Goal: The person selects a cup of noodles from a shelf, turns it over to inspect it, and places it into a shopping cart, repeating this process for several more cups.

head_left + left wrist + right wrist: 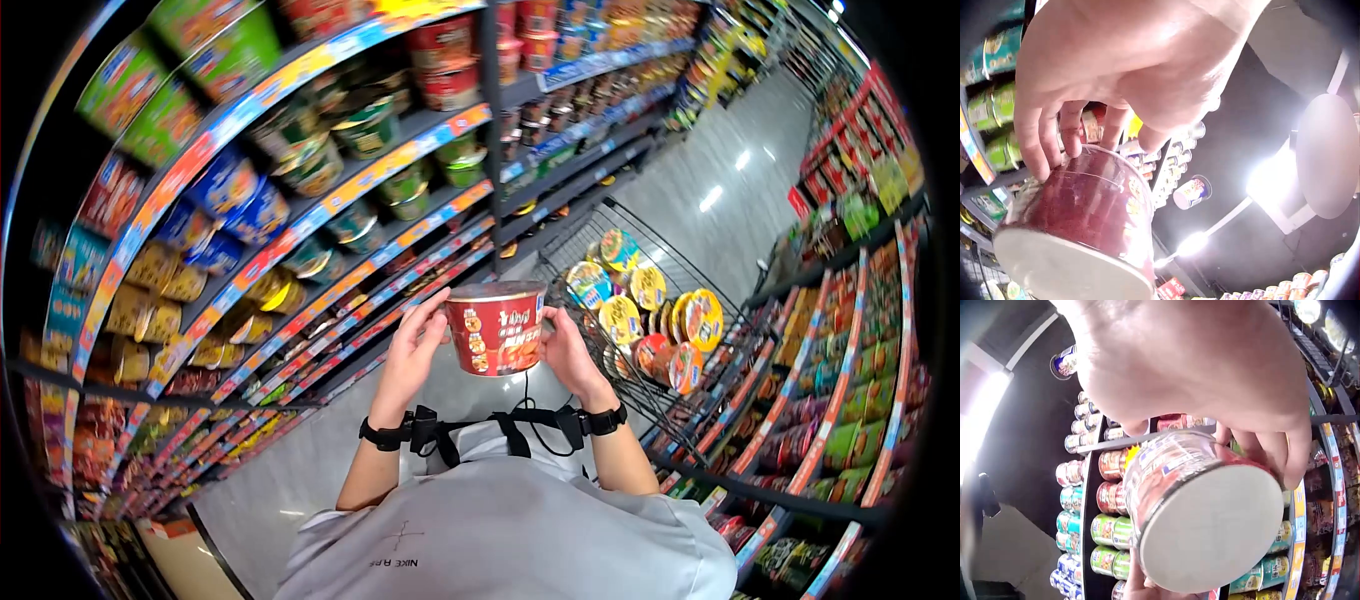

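The red noodle cup (495,328) is held upright between both hands, left hand (410,345) gripping its 9 o'clock side and right hand (565,350) its 3 o'clock side, with the cart (655,235) at 2 o'clock and the shelves (330,200) at 10 o'clock.

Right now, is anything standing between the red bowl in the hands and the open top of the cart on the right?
Nothing visible does. The left hand and right hand hold the red bowl right beside the cart, with only air between. Other bowls already lie inside it.

Red noodle cup (494,328) with white base; grey shirt (505,530).
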A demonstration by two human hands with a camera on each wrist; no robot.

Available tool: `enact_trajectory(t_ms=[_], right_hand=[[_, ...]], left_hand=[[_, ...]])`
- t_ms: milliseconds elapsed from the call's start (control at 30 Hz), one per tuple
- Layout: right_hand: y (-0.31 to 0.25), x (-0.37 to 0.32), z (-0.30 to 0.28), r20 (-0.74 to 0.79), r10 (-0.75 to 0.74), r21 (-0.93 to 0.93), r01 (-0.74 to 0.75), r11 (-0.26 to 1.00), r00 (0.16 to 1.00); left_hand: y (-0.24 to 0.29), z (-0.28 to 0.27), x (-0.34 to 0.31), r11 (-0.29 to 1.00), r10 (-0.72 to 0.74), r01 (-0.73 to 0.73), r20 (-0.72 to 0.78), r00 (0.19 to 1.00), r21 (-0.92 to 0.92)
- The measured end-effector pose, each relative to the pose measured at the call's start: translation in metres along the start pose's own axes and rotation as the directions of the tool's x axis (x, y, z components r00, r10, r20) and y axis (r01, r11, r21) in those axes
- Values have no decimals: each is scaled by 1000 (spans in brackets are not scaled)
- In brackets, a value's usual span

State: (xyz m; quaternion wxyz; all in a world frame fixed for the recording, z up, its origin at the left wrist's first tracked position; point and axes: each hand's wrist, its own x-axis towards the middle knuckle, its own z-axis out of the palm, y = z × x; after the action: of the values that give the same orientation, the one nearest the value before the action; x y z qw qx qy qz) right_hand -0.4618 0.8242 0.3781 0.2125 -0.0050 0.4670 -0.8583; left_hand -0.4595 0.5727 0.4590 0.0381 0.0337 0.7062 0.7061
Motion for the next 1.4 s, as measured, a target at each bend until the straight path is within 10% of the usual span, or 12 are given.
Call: enact_trajectory(t_ms=[500,933,1133,1267,1400], right_hand=[[-16,-39,-105,-389,165,256,-66,964,906],[-45,-15,-160,-770,34,168,151,974,637],[-43,-39,-257,-854,85,42,-95,995,514],[33,-43,-379,-888,-208,-323,-235,917,410],[24,-43,-400,-869,126,-5,-262,965,479]], left_hand=[[-58,133,122,975,-205,222,423,883,8],[-130,197,226,977,-200,97,672,713,189],[-199,264,257,933,-356,275,716,601,233],[-247,311,261,849,-528,283,701,479,446],[-272,352,258,790,-606,242,656,450,563]])
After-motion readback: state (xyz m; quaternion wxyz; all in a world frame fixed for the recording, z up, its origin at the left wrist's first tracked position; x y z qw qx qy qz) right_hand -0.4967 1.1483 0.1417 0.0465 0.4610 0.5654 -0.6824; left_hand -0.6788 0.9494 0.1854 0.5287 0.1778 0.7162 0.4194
